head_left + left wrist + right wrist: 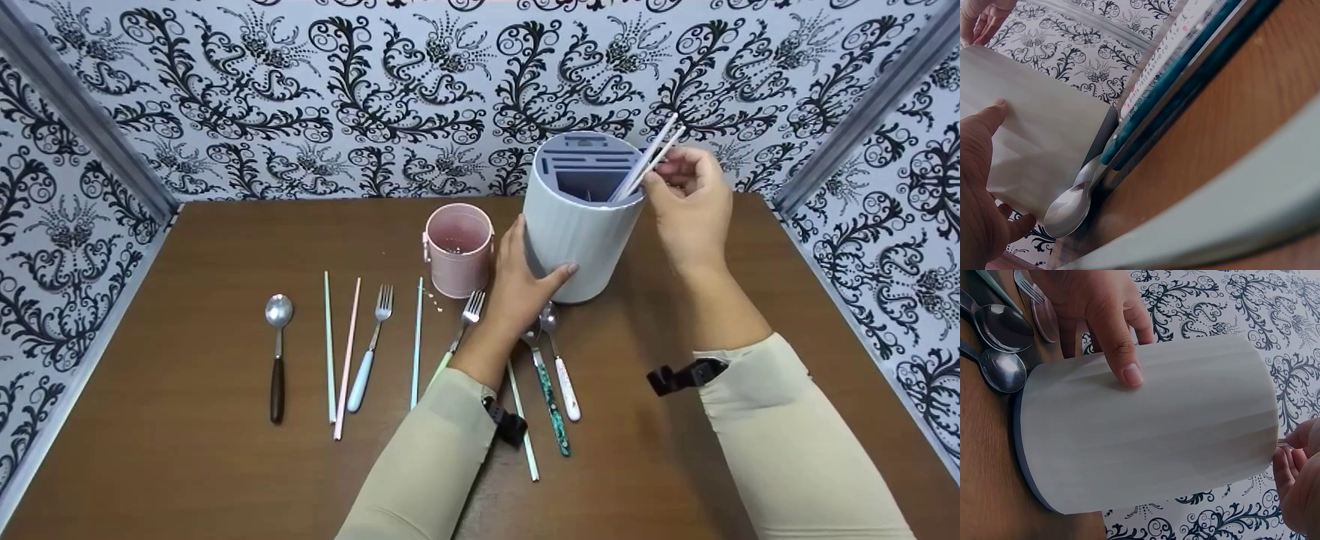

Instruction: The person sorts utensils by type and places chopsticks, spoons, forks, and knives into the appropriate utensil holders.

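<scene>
A white cylindrical utensil holder [581, 240] with a grey slotted top stands on the table. My left hand [521, 281] grips its lower left side, the thumb across the front and the fingers around the side. At the holder's right rim, my right hand [694, 199] pinches pale chopsticks [660, 154]. Their lower ends are inside the large front compartment, and their upper ends lean out to the right. In the right wrist view, the white wall of the holder [1157, 433] hides most of the chopsticks. Two spoons [1069, 208] lie by the holder's base in the left wrist view.
A pink cup [459, 262] stands left of the holder. Across the table [225, 465] lie a dark-handled spoon [278, 360], a blue-handled fork [367, 360], a green-handled fork [471, 307] and several loose chopsticks [346, 360]. Patterned walls [375, 97] enclose the back and sides.
</scene>
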Demonstrator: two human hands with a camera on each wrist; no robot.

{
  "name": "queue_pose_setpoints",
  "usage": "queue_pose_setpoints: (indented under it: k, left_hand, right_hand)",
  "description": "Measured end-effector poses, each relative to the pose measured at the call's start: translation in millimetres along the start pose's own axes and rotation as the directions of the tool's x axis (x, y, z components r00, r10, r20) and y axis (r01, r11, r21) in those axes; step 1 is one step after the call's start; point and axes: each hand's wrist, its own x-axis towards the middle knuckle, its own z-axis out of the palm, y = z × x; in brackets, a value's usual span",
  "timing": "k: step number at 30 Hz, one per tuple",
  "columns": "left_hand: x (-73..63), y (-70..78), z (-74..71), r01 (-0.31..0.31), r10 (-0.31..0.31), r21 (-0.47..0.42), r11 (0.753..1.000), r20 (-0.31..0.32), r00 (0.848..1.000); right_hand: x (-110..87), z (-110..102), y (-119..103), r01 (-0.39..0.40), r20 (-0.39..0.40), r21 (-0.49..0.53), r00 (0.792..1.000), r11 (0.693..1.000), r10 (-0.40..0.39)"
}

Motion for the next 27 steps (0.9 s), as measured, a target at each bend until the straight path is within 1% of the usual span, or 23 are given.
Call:
queue_pose_setpoints:
  k: [3, 8, 13, 16, 20, 27]
  left_hand:
    - [0.3, -0.2, 0.1, -0.001, 0.001, 0.003, 1.000, -0.002, 1.000]
    - [0.0, 0.1, -0.3, 0.002, -0.002, 0.005, 1.000, -0.002, 1.000]
    - [-0.3, 0.9, -0.2, 0.005, -0.005, 0.003, 1.000, -0.003, 1.000]
    - [0.0, 0.3, 0.1, 0.000, 0.000, 0.013, 1.000, -0.004, 1.000]
    - [1.1, -0.8, 0.8, -0.013, 0.013, 0.021, 1.000, -0.011, 1.000]
    - [1.2, -0.8, 1.6, -0.013, 0.014, 0.021, 1.000, -0.017, 1.000]
  right_hand:
    - [-3.0, -1, 0, 0.002, -0.013, 0.022, 1.000, 1.000, -0.002]
    - [-12.2, -4, 2, -0.009, -0.034, 0.093, 0.999, 0.996, 0.012]
    - [-24.3, -7, 7, -0.026, -0.051, 0.149, 0.998, 0.989, 0.033]
    - [-32.8, -8, 11, -0.017, -0.055, 0.165, 0.998, 0.986, 0.027]
    - [-43.9, -10, 15, -0.009, -0.046, 0.168, 0.999, 0.986, 0.017]
    - [-63.6, -17, 23, -0.053, 0.010, 0.154, 0.999, 0.987, 0.052]
